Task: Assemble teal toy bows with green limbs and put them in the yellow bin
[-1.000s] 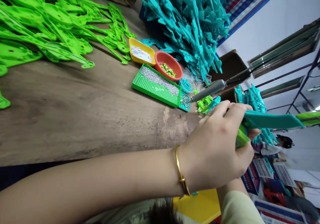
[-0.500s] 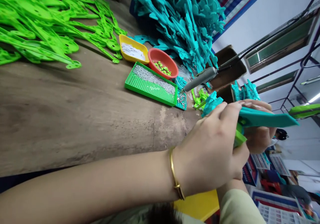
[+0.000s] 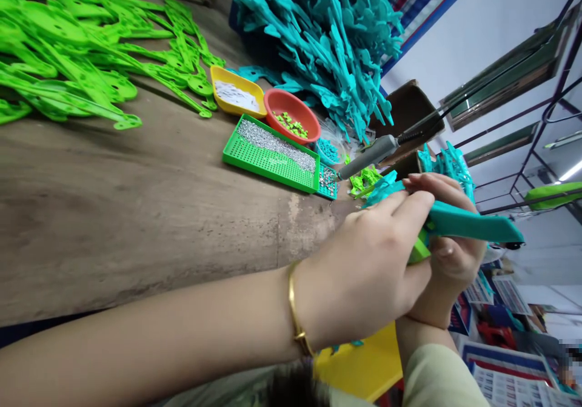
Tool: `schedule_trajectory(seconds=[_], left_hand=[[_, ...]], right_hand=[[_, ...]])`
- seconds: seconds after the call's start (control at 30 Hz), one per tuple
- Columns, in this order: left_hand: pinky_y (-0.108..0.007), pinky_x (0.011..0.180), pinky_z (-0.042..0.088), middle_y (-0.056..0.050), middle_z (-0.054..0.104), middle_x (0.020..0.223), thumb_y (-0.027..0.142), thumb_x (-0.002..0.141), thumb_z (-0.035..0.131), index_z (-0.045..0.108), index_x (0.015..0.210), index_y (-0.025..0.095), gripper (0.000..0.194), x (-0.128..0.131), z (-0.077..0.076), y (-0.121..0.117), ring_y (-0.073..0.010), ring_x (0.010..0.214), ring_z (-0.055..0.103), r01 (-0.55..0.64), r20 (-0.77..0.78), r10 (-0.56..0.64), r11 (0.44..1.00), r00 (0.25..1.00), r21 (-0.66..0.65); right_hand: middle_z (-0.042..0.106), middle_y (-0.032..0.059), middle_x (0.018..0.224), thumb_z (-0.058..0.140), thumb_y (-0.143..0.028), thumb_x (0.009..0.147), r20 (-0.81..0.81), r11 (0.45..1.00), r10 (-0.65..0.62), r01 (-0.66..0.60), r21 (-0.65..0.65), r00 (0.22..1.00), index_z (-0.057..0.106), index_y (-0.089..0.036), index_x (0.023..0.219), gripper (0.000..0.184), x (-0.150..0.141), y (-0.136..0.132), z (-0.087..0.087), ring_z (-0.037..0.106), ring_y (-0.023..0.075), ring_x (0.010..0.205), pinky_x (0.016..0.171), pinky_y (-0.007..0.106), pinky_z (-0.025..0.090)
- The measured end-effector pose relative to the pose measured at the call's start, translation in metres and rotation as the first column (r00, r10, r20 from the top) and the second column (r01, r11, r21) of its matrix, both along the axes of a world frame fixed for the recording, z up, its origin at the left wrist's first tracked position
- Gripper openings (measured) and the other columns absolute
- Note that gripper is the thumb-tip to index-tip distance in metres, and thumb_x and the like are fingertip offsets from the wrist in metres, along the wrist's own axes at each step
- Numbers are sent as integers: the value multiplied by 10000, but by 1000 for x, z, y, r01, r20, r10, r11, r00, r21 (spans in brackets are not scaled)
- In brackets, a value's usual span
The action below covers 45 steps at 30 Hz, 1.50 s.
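Note:
My left hand (image 3: pixel 368 267), with a gold bangle on its wrist, is closed round a flat plastic piece made of a teal part (image 3: pixel 473 226) and a bright green part (image 3: pixel 419 250). My right hand (image 3: pixel 454 255) grips the same piece from behind and below, fingers curled over the teal part. Both hands hover just off the near edge of the wooden table (image 3: pixel 136 201). A grey electric screwdriver (image 3: pixel 370 155) hangs on its cable just above and beyond my hands.
A green tray of small screws (image 3: pixel 270 152), a yellow dish (image 3: pixel 236 94) and a red bowl (image 3: pixel 291 119) sit mid-table. Green plastic parts (image 3: pixel 68 49) are heaped at the left, teal parts (image 3: pixel 318 37) at the back. A yellow bin (image 3: pixel 364 367) sits below.
My right hand has come up into view and closed on the teal part. The piece has tilted and moved slightly left, and the screwdriver has swung a little lower.

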<state>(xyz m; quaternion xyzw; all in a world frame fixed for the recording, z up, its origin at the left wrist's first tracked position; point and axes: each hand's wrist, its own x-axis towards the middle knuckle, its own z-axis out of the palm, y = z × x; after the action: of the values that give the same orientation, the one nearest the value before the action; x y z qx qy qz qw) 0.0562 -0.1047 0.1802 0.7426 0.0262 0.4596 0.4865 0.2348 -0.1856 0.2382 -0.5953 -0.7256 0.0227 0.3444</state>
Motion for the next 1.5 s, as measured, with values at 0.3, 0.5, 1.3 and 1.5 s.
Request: schedule_trajectory(seconds=[0.3, 0.5, 1.3, 1.5], left_hand=[[-314, 877, 522, -63, 705, 1055, 247, 879, 661, 622, 1085, 152, 231, -30, -22, 33, -194, 1007, 658, -224, -158, 236, 971, 959, 85], [-301, 868, 506, -78, 684, 1121, 366, 899, 644, 572, 1175, 163, 350, -32, -28, 37, -192, 1027, 651, -284, -86, 293, 953, 952, 103], [-299, 680, 499, -73, 675, 748, 213, 882, 614, 667, 978, 128, 139, -52, 3, 61, -239, 763, 699, -100, -719, 407, 898, 563, 429], [-292, 619, 469, -41, 656, 716, 433, 859, 665, 634, 1022, 148, 329, -65, -10, 68, -234, 695, 675, -121, -659, 457, 864, 597, 489]], right_hand=[[627, 68, 1234, 654, -590, 795, -40, 919, 321, -322, -230, 946, 570, -305, 1351, 630, 6, 51, -17, 603, 248, 1131, 980, 411, 511], [692, 44, 1148, 676, -572, 782, -135, 944, 329, -329, 22, 935, 626, -316, 1242, 529, 2, 67, -42, 652, 261, 1057, 936, 441, 540], [655, 15, 1190, 705, -500, 791, -120, 899, 420, -431, -84, 900, 575, -381, 1313, 551, -10, 90, -69, 603, 234, 1106, 955, 418, 504], [702, 21, 1141, 725, -538, 752, -191, 935, 346, -353, -5, 918, 623, -366, 1260, 546, -2, 86, -81, 653, 262, 1056, 944, 462, 526]])
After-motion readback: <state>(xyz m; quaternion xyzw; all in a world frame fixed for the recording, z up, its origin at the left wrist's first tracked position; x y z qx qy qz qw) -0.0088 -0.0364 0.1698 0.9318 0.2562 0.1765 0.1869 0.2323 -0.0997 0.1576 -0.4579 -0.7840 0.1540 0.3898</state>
